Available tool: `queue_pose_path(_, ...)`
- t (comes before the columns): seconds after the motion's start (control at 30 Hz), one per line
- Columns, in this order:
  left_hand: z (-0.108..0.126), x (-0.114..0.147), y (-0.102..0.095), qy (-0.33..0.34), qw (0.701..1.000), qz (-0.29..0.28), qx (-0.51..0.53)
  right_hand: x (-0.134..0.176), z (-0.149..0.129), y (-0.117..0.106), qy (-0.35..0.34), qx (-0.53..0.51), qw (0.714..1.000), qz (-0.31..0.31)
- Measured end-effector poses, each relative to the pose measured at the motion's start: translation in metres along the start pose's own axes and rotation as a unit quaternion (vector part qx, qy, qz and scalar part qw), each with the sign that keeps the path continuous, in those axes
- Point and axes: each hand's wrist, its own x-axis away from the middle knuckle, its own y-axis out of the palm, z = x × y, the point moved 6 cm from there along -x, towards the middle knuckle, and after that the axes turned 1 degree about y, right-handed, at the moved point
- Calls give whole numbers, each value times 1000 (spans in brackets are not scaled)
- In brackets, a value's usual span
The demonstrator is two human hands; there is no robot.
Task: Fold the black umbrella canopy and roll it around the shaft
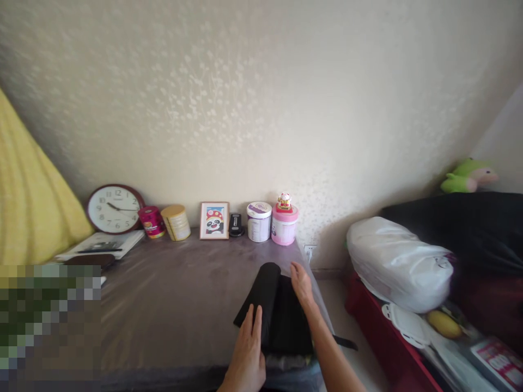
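A black fabric item (267, 305), folded or partly rolled, lies at the right front of the covered table; its exact kind cannot be made out. My left hand (250, 345) rests on its left part with fingers stretched out. Beside its right edge is my right hand (301, 284), fingers extended, touching or just next to the cloth. A black strap (345, 342) sticks out past the table's right side, beyond my right forearm.
Along the wall stand a clock (114, 208), a pink tin (152, 222), a yellow tin (176, 223), a framed panda picture (214, 221), a white canister (259, 223) and a pink canister (285, 227) with a lucky cat (285, 202). A white plastic bag (398, 264) lies right.
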Motion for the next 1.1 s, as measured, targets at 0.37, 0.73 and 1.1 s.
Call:
queue_pose_path(0.37, -10, -4, -12, 2, 988, 30, 154, 50, 40, -34, 154, -44, 981, -107)
queue_pose_path(0.73, -27, -4, -10, 9, 972, 53, 229, 38, 20, -34, 104, 51, 991, -70)
queue_pose_path(1.1, -8, -2, -11, 2, 989, 34, 143, 42, 21, -36, 103, -60, 992, -43)
